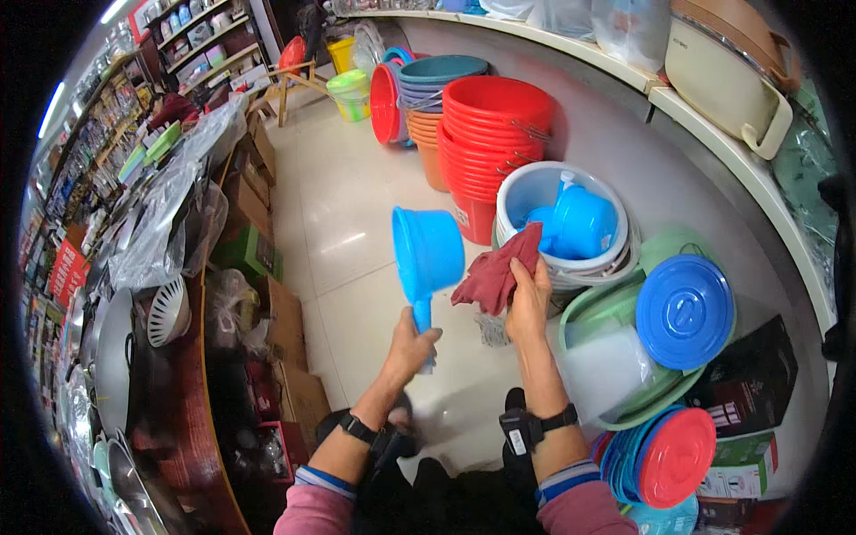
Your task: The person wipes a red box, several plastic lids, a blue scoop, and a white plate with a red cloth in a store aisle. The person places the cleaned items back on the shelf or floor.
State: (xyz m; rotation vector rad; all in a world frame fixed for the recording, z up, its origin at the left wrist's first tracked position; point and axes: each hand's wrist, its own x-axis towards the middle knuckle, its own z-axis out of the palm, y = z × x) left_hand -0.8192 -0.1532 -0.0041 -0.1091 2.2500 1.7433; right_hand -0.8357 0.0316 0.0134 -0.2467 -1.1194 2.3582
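Note:
My left hand (406,344) is closed around the handle of a blue plastic dipper (438,249), whose cup points up and away from me above the tiled floor. A crumpled dark red cloth (500,271) is gripped in my right hand (528,301), a little to the right of the dipper and apart from it. Just beyond the cloth stands a stack of pale grey buckets (509,194). More blue dippers (582,221) lie in the top bucket.
Stacked red buckets (495,100) and darker buckets (445,70) stand along the wall. Green basins (602,307) with a blue lid (685,311) sit at right, above stacked lids (677,458). Pans (114,361) crowd the wooden counter (194,401) at left, with cardboard boxes (287,321) beneath. A person in dark red is far left.

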